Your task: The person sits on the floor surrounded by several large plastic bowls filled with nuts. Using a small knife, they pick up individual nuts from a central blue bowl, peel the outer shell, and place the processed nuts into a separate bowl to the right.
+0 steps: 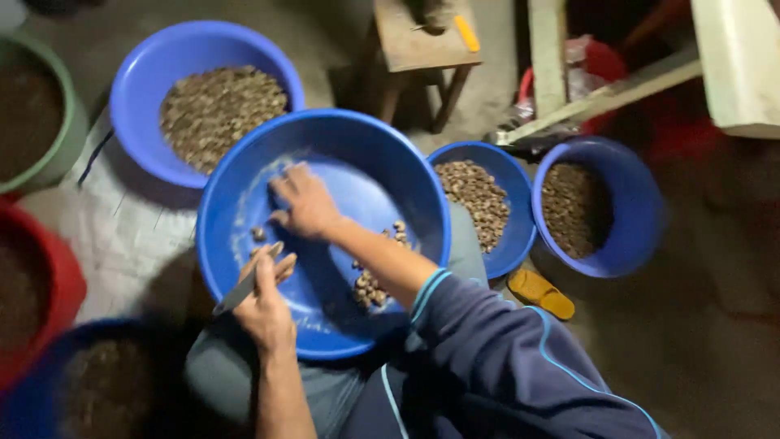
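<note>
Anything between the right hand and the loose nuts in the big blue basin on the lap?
Nothing visible. The right hand rests inside the big blue basin, with loose nuts just beside it on bare basin floor. The left hand, holding a knife, sits nearer the rim, off to the side.

- Your big blue basin (325,134) looks like smooth, glossy plastic, scuffed pale on its inner floor.
- The blade (244,289) in your left hand (266,313) reads as dull grey metal.
- Beyond the basin, the stool (418,45) is bare, matt wood.
- Your sleeve (504,358) is soft navy cloth.
</note>
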